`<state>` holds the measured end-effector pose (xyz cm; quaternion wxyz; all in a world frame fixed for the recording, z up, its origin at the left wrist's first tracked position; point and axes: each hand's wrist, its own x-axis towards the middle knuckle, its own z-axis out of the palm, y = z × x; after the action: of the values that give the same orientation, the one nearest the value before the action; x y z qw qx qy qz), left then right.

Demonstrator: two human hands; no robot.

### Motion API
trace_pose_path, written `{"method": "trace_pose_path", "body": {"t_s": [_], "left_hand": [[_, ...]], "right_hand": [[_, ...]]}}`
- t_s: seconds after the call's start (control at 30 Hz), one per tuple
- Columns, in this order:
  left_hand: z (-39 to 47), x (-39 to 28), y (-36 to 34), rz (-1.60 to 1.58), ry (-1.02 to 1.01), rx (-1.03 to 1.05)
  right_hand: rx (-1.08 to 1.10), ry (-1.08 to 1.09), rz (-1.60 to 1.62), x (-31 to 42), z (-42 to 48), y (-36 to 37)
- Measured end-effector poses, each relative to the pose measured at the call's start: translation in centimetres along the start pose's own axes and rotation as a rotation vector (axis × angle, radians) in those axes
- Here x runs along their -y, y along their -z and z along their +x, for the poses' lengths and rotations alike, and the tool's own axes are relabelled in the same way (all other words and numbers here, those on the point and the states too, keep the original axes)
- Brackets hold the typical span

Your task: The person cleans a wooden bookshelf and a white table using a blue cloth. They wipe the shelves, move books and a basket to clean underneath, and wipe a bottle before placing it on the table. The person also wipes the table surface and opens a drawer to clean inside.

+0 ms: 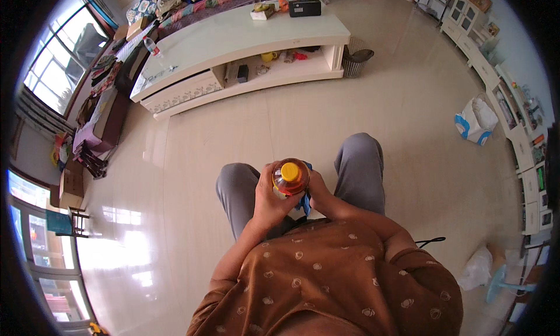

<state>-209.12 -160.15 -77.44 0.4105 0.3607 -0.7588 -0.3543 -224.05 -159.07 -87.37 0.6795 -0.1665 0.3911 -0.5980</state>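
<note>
A plastic bottle (294,188) with a yellow cap (289,172) stands upright between my knees, seen almost straight from above. It holds a reddish-amber liquid. My left hand (272,204) wraps around its left side, thumb across the near side. At the right side, my right hand (321,194) presses a blue cloth (305,205) to the bottle. The fingers of that hand are largely hidden by the bottle and the cloth. Below the cap and shoulder, most of the bottle's body is out of sight.
Ahead stands a long white coffee table (245,34) with a black box (305,7) and a clear bottle (151,46) on top. A wire wastebasket (353,67) is at its right end. A white-and-blue bag (476,121) sits on the tiled floor near white cabinets (472,51).
</note>
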Motion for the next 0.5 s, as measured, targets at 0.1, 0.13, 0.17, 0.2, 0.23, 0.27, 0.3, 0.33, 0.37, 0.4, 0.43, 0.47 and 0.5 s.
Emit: {"method": "trace_pose_path", "body": {"t_s": [0.1, 0.13, 0.17, 0.2, 0.23, 0.27, 0.3, 0.33, 0.37, 0.4, 0.43, 0.47, 0.5], "left_hand": [[3.4, 0.5, 0.4, -0.028, -0.030, 0.019], [4.4, 0.8, 0.6, -0.032, -0.046, 0.016], [5.3, 1.0, 0.8, -0.037, -0.061, 0.012], [6.4, 0.8, 1.2, -0.041, -0.078, 0.003], [7.3, 0.8, 1.6, -0.044, -0.067, 0.003], [8.2, 1.0, 2.0, -0.047, -0.055, 0.001], [9.1, 1.3, 2.5, -0.048, -0.043, -0.002], [9.7, 2.3, 2.8, -0.031, -0.063, -0.041], [10.4, 2.8, 3.4, -0.049, -0.058, -0.057], [11.5, 3.4, 3.5, -0.075, -0.058, -0.054], [11.9, 4.2, 4.1, -0.101, -0.042, -0.062], [13.1, 4.9, 4.7, -0.127, 0.008, -0.032], [14.2, 5.4, 5.8, -0.102, -0.007, -0.036]], "right_hand": [[0.071, 0.093, 0.002, 2.3, 2.6, -0.9], [0.180, 0.118, -0.054, 3.4, 2.9, -1.1], [0.189, 0.134, -0.078, 4.3, 3.5, -1.7], [0.195, 0.152, -0.096, 5.2, 4.1, -2.5], [0.202, 0.169, -0.115, 5.9, 5.0, -3.0], [0.178, 0.138, -0.102, 5.8, 6.7, -2.8], [0.181, 0.118, -0.119, 6.1, 7.8, -3.1], [0.183, 0.099, -0.136, 6.4, 8.9, -3.3], [0.186, 0.079, -0.154, 6.6, 10.0, -3.6], [0.091, 0.140, -0.004, 5.6, 12.2, -3.4], [0.044, 0.072, 0.038, 5.5, 13.9, -3.1], [-0.005, 0.005, 0.081, 5.7, 15.9, -2.7], [-0.047, -0.062, 0.120, 6.5, 17.4, -3.2]]}}
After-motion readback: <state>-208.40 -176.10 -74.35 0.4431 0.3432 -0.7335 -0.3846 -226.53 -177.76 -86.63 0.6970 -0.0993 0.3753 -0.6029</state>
